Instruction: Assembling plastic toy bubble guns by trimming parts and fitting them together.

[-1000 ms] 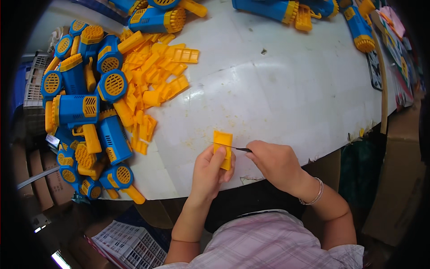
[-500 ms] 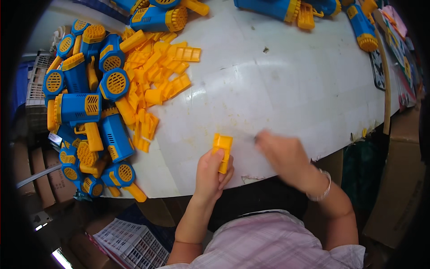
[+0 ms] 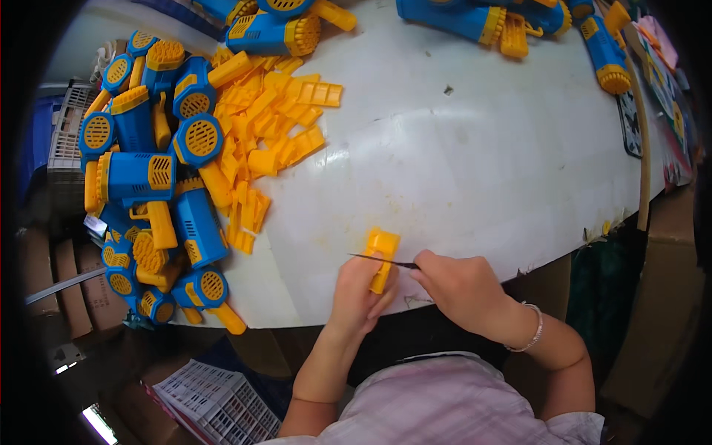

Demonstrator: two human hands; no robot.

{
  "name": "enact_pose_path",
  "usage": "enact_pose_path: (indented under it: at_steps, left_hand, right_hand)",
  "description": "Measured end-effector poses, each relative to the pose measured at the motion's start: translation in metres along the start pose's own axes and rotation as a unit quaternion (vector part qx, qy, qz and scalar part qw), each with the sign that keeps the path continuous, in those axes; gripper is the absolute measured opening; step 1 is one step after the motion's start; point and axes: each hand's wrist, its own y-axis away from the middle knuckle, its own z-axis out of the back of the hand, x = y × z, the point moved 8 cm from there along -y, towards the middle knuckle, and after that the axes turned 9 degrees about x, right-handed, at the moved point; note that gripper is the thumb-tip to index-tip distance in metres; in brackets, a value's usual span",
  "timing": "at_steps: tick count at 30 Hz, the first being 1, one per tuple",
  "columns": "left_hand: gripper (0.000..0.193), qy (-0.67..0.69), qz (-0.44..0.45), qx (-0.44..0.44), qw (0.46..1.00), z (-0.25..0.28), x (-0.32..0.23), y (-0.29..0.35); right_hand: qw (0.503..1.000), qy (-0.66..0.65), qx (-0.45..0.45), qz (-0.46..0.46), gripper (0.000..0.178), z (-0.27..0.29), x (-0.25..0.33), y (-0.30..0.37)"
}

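My left hand (image 3: 356, 293) grips a small yellow plastic part (image 3: 383, 241) upright just above the near table edge, its thumb along the side. In my right hand (image 3: 466, 291) is a thin dark pointed blade (image 3: 400, 264), pinched between thumb and fingers. The blade points left and crosses the middle of the yellow part, close to my left thumb. Whether its edge touches the plastic, I cannot tell. Tiny yellow shavings (image 3: 397, 204) are scattered on the table beyond my hands.
A heap of loose yellow plastic parts (image 3: 271, 111) lies on the white table (image 3: 489, 163). Left of it, several blue-and-yellow toy blasters (image 3: 137, 178) are piled up. More blasters (image 3: 452, 18) lie at the far edge. A phone (image 3: 631, 126) rests at the right.
My right hand has moved left and slightly down, bringing the blade across the yellow part. My left hand has shifted slightly right, tilting the part. The whole view has moved a little.
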Motion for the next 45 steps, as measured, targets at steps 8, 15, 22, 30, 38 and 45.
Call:
enact_pose_path:
  at_steps: [8,15,22,30,38,45]
  left_hand:
    - [0.023,-0.012,-0.007,0.002,1.000,-0.002,-0.003,-0.001]
    - [0.025,-0.055,-0.005,-0.019,0.998,0.003,-0.005,-0.001]
    - [0.026,-0.045,-0.014,-0.027,0.999,0.007,-0.003,-0.004]
    - [0.024,-0.131,-0.048,-0.077,0.987,0.014,-0.007,0.003]
    - [0.023,-0.116,-0.021,-0.068,0.991,0.005,-0.005,0.000]
    - [0.021,-0.160,-0.074,-0.065,0.982,0.005,-0.012,0.000]
  right_hand:
    - [1.000,0.009,-0.026,-0.009,0.013,0.003,-0.006,-0.002]
    - [0.999,0.015,-0.046,0.019,0.015,0.006,-0.007,-0.005]
    - [0.998,0.029,-0.047,-0.022,0.013,0.010,-0.022,-0.008]
    - [0.996,0.035,-0.059,-0.062,0.016,0.009,-0.024,0.000]
    - [0.997,0.028,-0.053,-0.046,0.015,0.012,-0.022,0.007]
    - [0.997,0.000,-0.073,0.036,0.016,0.007,-0.003,0.014]
